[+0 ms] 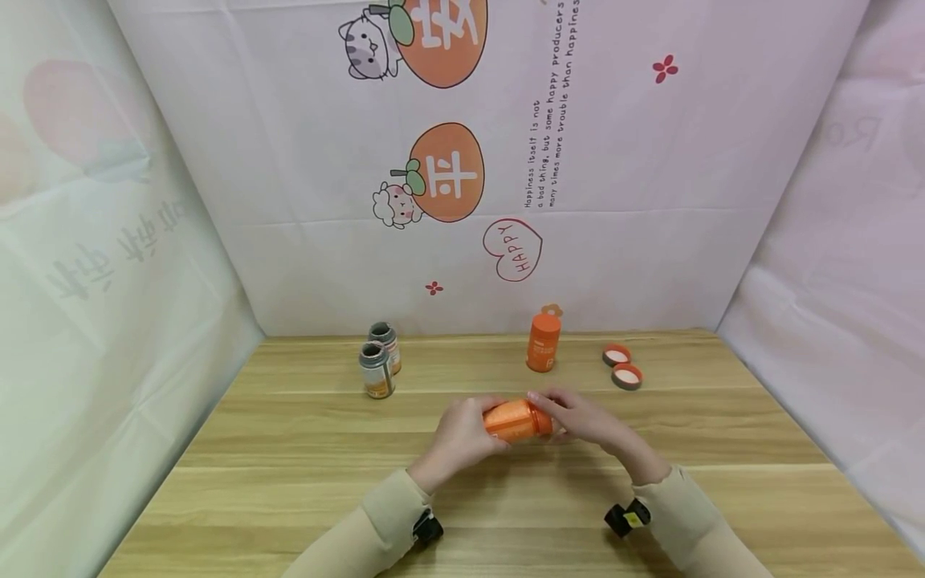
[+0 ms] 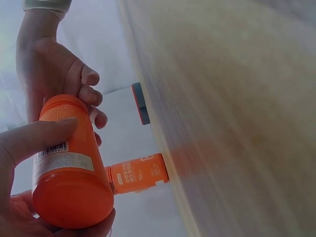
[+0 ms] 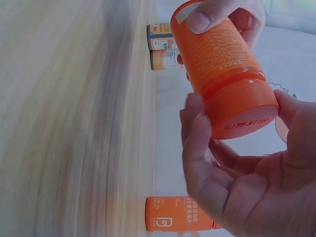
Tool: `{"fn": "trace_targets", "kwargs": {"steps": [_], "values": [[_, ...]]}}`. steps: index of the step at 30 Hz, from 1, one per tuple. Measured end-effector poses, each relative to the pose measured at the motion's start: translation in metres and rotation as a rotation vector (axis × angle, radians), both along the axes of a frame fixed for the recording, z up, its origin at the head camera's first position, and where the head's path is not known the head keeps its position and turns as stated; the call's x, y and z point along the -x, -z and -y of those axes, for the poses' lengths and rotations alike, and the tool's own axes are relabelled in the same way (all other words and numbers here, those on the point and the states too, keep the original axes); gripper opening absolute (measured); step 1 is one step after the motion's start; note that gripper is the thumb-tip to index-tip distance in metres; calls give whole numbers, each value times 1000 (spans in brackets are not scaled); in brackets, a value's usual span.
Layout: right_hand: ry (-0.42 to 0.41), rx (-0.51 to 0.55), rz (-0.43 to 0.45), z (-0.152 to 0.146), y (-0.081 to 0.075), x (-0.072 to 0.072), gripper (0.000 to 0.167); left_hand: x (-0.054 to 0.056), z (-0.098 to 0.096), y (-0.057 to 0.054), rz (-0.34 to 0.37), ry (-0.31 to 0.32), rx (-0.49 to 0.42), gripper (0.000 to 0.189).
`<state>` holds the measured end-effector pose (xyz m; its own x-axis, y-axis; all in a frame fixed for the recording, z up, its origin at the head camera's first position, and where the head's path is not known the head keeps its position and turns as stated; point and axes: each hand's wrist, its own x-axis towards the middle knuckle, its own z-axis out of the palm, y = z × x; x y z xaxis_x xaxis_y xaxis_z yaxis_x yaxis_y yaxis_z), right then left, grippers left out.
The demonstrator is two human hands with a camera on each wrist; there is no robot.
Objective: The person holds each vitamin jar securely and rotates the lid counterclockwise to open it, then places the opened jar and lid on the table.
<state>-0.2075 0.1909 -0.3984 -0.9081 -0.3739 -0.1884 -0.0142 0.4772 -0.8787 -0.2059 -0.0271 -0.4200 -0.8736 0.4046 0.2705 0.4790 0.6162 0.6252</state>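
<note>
An orange plastic bottle (image 1: 509, 421) lies tilted above the middle of the table, its capped end toward the right. My left hand (image 1: 460, 437) grips it round the body, with the thumb laid across the label in the left wrist view. At the other end, my right hand (image 1: 588, 419) holds the orange cap (image 3: 243, 109) between thumb and fingers. The cap sits on the bottle in the right wrist view. Some fingers of the right hand are hidden behind the bottle in the head view.
Another orange bottle (image 1: 543, 343) stands capped behind the hands. Two uncapped grey-necked bottles (image 1: 376, 377) stand at the back left. Two orange-and-grey caps (image 1: 626, 377) lie with white insides up at the back right. A printed white cloth (image 1: 607, 265) rises behind the wooden table (image 1: 289, 457).
</note>
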Motion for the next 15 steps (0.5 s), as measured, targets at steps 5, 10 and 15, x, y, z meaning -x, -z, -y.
{"fn": "trace_targets", "kwargs": {"steps": [5, 10, 15], "values": [[4, 30, 15, -1, 1, 0, 53, 0, 0, 0, 9, 2, -8, 54], [2, 35, -2, -2, 1, 0, 53, 1, 1, -1, 18, -1, -19, 54], [-19, 48, -21, -5, 2, -1, 52, 1, 2, -2, 45, 0, -35, 55]]}}
